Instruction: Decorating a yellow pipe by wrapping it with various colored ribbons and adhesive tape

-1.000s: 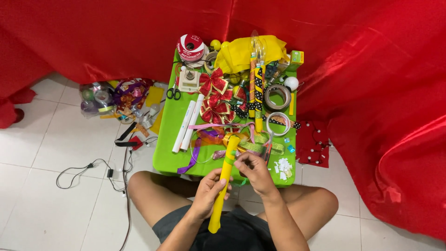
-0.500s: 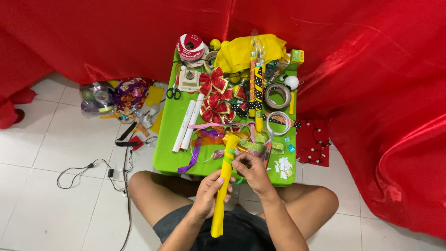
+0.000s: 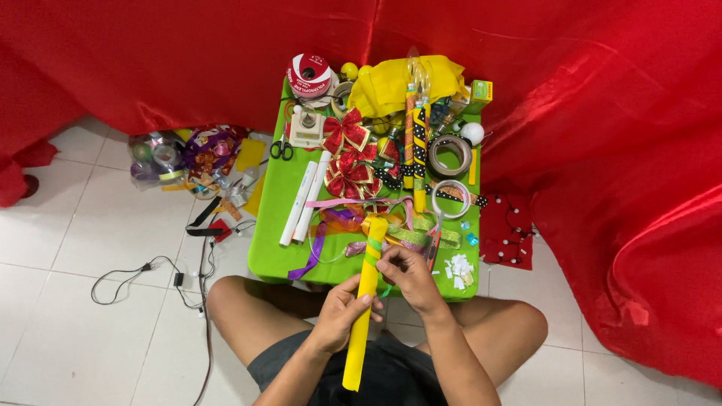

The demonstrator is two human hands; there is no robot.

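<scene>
- I see the long yellow paper-wrapped tube [image 3: 364, 308] held upright-to-slanted in front of the seated person, its top end level with the near edge of the low bright-green table [image 3: 271, 225] and its bottom end down over the dark shorts.
- My left hand [image 3: 340, 312] is wrapped around the middle of the tube, fingers curled over its front, thumb side toward the body; it is grasping the tube firmly.
- My right hand [image 3: 410, 277] sits just right of the tube's upper part, fingers pinched together against it at the narrow green ribbon band [image 3: 374, 246] that crosses the tube. The hand is closed on that ribbon; how much of it lies under the fingers I cannot tell.
- The tube lies between the two hands, touching both: the left lower, the right higher.
- On the table just beyond the tube's top: loose ribbons in purple, pink and glittery green [image 3: 342, 222].
- Further back: two white rolled paper sticks [image 3: 304, 199], red bows with gold trim [image 3: 347, 154], a grey tape roll [image 3: 450, 156], black-handled scissors [image 3: 281, 149], a crumpled yellow cloth [image 3: 406, 84].
- Red satin drape [image 3: 602, 113] behind and right; a black cable [image 3: 143, 274] on the white tiled floor [image 3: 83, 323] at left.
</scene>
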